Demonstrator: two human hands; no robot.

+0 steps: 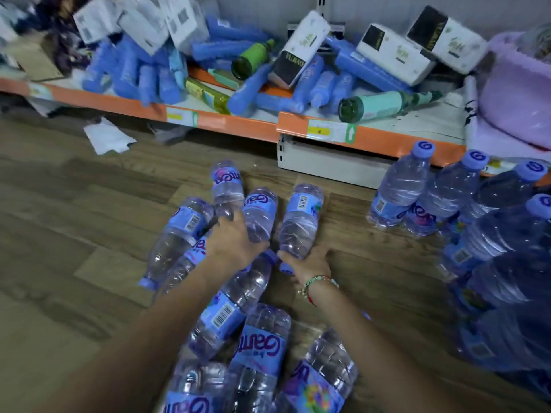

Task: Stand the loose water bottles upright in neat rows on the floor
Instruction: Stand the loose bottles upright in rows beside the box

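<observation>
1. Lying water bottles (301, 219) around my hands: I count about ten, though the nearest ones overlap.
2. Upright water bottles (401, 186) at my right: four caps show plainly; more behind are too blurred to count.
3. Green glass bottles (384, 104) on the shelf: two.
4. White-and-black boxes (393, 52) on the shelf's right part: three.
5. Blue bottles (131, 70) on the shelf: too heaped to count.

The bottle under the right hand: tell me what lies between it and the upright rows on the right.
Nothing visible does. The right hand grips the lying bottle near its neck, and only bare wooden floor lies between it and the upright bottles. The other loose bottles lie left and nearer the camera.
</observation>
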